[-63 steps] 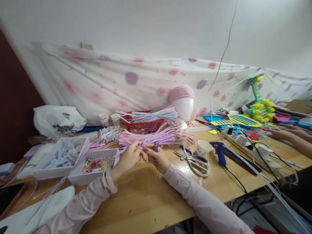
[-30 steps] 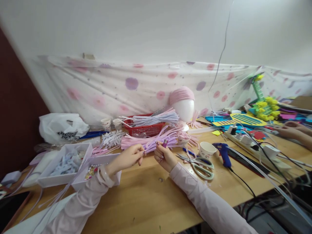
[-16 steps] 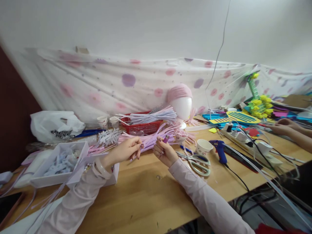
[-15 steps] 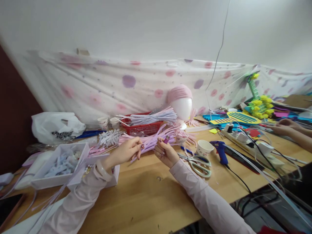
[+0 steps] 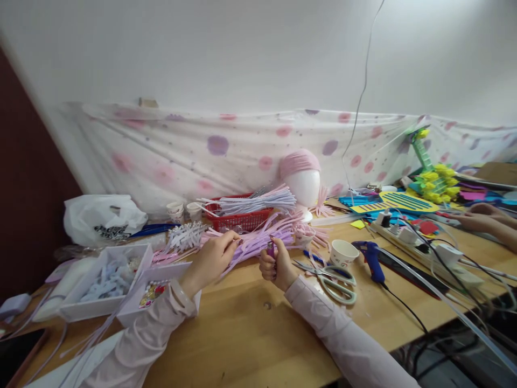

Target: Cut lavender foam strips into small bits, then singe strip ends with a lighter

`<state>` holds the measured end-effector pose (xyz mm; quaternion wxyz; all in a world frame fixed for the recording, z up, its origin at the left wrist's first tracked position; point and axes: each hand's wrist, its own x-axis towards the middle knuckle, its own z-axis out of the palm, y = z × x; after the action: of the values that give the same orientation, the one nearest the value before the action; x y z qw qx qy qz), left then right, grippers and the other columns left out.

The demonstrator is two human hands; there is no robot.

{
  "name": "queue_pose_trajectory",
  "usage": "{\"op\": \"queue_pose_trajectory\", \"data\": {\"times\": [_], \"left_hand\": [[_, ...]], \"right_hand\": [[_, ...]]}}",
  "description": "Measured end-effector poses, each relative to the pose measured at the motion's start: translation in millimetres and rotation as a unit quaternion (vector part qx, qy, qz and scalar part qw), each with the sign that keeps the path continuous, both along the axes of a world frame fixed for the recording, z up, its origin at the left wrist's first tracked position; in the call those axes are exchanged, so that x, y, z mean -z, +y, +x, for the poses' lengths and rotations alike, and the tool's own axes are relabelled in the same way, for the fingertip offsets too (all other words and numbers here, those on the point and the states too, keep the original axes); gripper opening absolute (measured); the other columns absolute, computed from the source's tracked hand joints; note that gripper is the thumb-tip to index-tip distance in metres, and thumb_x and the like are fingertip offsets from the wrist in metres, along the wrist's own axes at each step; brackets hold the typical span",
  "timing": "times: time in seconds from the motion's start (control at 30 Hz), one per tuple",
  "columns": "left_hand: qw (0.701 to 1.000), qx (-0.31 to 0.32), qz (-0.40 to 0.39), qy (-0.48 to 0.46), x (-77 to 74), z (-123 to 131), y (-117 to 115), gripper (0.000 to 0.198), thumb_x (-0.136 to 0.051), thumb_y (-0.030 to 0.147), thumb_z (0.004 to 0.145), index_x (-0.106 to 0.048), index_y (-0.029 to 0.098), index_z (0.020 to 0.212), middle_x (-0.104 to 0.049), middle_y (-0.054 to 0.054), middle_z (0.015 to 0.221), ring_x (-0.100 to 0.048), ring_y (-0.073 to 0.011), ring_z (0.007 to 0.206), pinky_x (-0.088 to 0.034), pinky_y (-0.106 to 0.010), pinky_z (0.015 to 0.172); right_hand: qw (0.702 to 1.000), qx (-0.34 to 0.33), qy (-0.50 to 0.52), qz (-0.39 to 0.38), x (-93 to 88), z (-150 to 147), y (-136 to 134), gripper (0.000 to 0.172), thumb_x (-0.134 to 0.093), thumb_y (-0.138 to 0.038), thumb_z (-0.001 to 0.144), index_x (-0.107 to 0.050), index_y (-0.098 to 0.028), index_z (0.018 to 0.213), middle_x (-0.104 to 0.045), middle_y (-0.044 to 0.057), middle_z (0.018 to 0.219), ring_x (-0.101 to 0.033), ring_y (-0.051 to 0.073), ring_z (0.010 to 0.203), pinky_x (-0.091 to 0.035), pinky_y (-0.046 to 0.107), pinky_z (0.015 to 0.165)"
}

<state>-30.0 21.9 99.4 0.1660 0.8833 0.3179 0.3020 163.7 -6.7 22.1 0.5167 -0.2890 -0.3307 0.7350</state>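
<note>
My right hand (image 5: 278,265) is wrapped round a purple lighter (image 5: 270,248), held upright with its metal top showing. Facing it, my left hand (image 5: 214,256) is closed in a pinch; what its fingertips hold is too small to make out. Just behind both hands lie pink and lilac strips (image 5: 262,237) in a loose bundle. Scissors (image 5: 333,280) with pale green handles rest on the table right of my right hand. Below my left forearm stands a white box (image 5: 159,293) with coloured gems in it.
A red basket (image 5: 238,220) of pale strips stands at the back beside a white foam head (image 5: 305,186). To the right are a paper cup (image 5: 343,252), a blue glue gun (image 5: 370,261) and a power strip (image 5: 424,256). Another person's hands (image 5: 484,218) are at the far right.
My right hand has turned the lighter upright and closed its fingers round it. My left hand stays pinched, close to the same place. The view has shifted slightly.
</note>
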Motion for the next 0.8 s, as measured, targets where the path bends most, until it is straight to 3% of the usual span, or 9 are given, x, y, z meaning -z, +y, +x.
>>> {"op": "queue_pose_trajectory", "data": {"times": [0.3, 0.53, 0.8], "left_hand": [[1.000, 0.001, 0.009, 0.011, 10.1, 8, -6, 0.020, -0.034, 0.023, 0.087, -0.053, 0.018, 0.092, -0.065, -0.004, 0.083, -0.060, -0.0169, 0.077, -0.038, -0.026, 0.069], [0.999, -0.002, -0.021, 0.035, 9.1, 9, -9, 0.019, -0.035, 0.020, 0.086, -0.054, 0.019, 0.090, -0.059, 0.001, 0.062, -0.056, -0.0154, 0.060, -0.035, -0.025, 0.060], [0.999, 0.011, -0.010, 0.041, 10.0, 11, -10, 0.019, -0.036, 0.022, 0.086, -0.055, 0.020, 0.087, -0.057, 0.001, 0.063, -0.054, -0.0158, 0.061, -0.036, -0.026, 0.063]], "right_hand": [[1.000, -0.005, -0.007, -0.015, -1.4, -4, 1, 0.051, -0.033, -0.060, 0.076, -0.023, -0.022, 0.044, -0.016, -0.009, 0.035, -0.009, 0.004, 0.030, -0.006, 0.017, 0.030], [0.997, 0.056, 0.005, -0.053, -11.2, -4, -4, 0.047, -0.025, -0.052, 0.080, -0.022, -0.022, 0.044, -0.012, -0.009, 0.036, -0.004, 0.005, 0.032, -0.006, 0.017, 0.029], [0.995, 0.076, -0.007, -0.063, -17.1, -7, -7, 0.043, -0.023, -0.046, 0.080, -0.025, -0.022, 0.045, -0.014, -0.009, 0.035, -0.002, 0.005, 0.034, -0.005, 0.016, 0.029]]}}
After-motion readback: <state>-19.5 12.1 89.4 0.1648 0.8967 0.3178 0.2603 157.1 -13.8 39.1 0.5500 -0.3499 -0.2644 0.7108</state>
